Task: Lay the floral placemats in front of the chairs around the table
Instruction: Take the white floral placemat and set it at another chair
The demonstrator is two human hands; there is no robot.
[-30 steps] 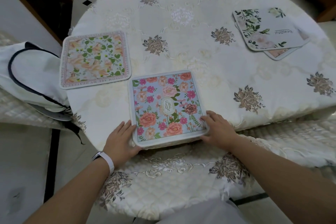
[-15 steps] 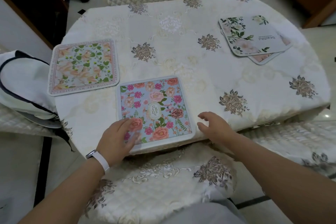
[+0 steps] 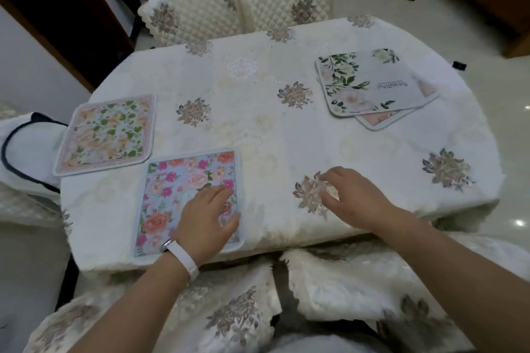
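The left hand (image 3: 207,216) lies flat, palm down, fingers spread, a white band (image 3: 183,258) round its wrist; the right hand (image 3: 351,198) hovers palm down, fingers loosely curled; both bare forearms reach forward from the bottom edge.

The near placemat (image 3: 183,198) is light blue with pink and orange flowers. The left placemat (image 3: 106,135) is pale with peach flowers and green leaves. The tablecloth (image 3: 258,129) is cream with brown flowers.
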